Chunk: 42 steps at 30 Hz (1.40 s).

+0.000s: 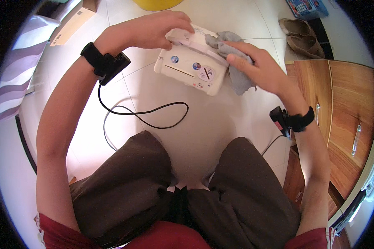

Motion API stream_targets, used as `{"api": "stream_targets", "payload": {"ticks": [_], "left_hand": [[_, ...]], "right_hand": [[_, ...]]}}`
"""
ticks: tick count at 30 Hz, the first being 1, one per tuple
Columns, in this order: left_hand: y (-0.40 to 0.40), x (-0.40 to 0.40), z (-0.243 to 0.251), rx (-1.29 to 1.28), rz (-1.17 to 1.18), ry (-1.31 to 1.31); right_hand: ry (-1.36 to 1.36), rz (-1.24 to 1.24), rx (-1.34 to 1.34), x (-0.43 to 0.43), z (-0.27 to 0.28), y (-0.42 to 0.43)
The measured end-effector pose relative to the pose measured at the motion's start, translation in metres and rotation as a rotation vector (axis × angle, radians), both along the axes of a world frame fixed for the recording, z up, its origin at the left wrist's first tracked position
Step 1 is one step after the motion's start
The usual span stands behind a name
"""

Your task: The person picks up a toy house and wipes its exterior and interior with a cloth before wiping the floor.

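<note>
A white plastic money box point(180, 67) with a carrying handle point(198, 48), stickers and two slots sits tilted in the view, just beyond my knees. At its upper left, my left hand point(157, 31) grips the handle's end, fingers over the far side and thumb on the near side. My right hand point(255, 62) holds a grey cloth point(241, 76) bunched against the handle's right end, and part of the cloth hangs down beside the box. The fingers of that hand partly hide the box's right edge.
A black cable point(149, 112) loops over the tiled floor from my left wrist device point(113, 67). Wooden drawers point(350, 102) stand at right, below brown slippers point(304, 39) and a blue toy box point(308, 9). A cardboard box point(73, 23) and yellow container point(157, 3) are at the top.
</note>
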<state>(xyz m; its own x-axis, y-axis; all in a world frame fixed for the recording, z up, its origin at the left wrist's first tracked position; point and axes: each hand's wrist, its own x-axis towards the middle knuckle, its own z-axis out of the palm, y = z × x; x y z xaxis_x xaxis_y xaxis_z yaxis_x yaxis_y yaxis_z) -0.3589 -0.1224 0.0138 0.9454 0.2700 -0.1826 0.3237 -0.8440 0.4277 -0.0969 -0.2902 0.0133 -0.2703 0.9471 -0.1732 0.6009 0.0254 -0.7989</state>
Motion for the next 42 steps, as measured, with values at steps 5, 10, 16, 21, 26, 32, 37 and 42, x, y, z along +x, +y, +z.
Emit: {"api": "stream_targets", "payload": {"ticks": [5, 10, 16, 21, 26, 32, 37, 42], "left_hand": [[-0.011, -0.016, -0.005, 0.100, 0.188, -0.069], [-0.041, -0.012, -0.043, -0.201, 0.806, -0.173], [-0.034, 0.013, -0.077, -0.040, 0.958, -0.391], [-0.043, 0.015, -0.083, 0.170, 0.954, -0.464], [-0.042, 0.014, -0.086, 0.160, 0.959, -0.430], [-0.036, 0.006, -0.085, 0.127, 0.966, -0.445], [-0.045, 0.020, -0.075, -0.018, 1.081, -0.445], [-0.043, 0.018, -0.073, -0.037, 1.064, -0.470]], "right_hand": [[-0.209, 0.265, 0.203, -0.003, 0.008, -0.003], [-0.173, 0.312, 0.244, -0.006, 0.004, -0.010], [-0.214, 0.341, 0.337, -0.036, -0.014, -0.030], [-0.142, 0.263, 0.328, -0.046, -0.030, -0.009], [-0.149, 0.188, 0.397, -0.053, -0.050, 0.046], [-0.061, 0.100, 0.445, -0.057, -0.054, 0.086], [-0.097, 0.101, 0.511, -0.030, -0.069, 0.024], [0.169, -0.119, -0.160, -0.003, -0.084, 0.008]]}}
